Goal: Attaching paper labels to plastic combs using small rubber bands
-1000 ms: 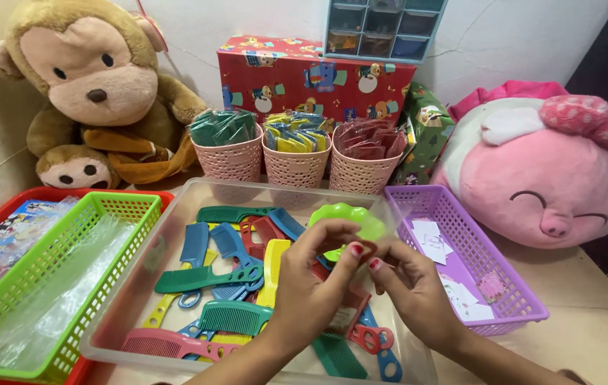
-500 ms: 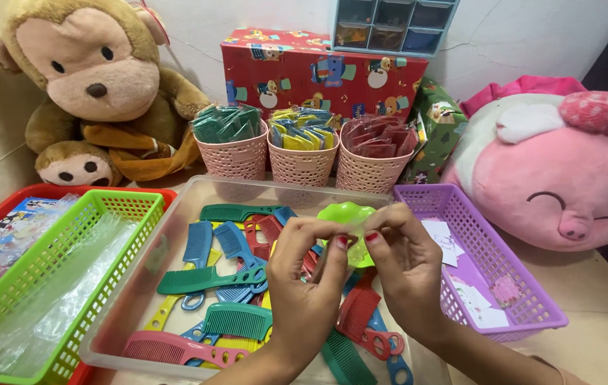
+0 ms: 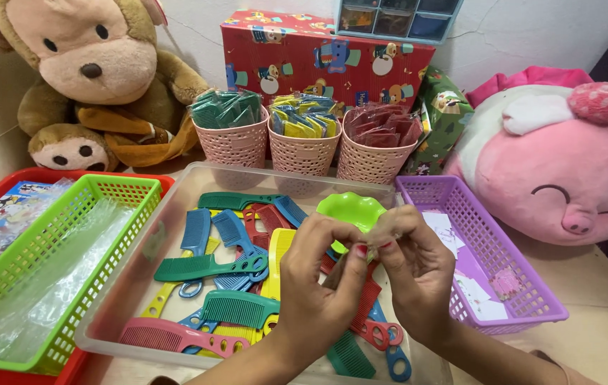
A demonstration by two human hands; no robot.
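We are noting, left to right: green plastic mesh basket (image 3: 54,271) holding clear sleeves; clear plastic tray (image 3: 133,285) of coloured plastic combs (image 3: 236,267). Left hand (image 3: 318,292) and right hand (image 3: 418,274) are meeting above the tray, fingers pinching something small between them. We are judging it could slip among the combs. The pinched item is staying mostly hidden; we cannot identify it. Purple basket (image 3: 525,299) sits right.

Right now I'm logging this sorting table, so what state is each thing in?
Left hand: fingers pinched together, against the right.
Right hand: fingers pinched; what they hold is unclear.
Clear tray: open, holding loose combs.
Green basket: holding clear sleeves.
Three pink baskets: upright, full of packets.
Purple basket: holding paper slips.
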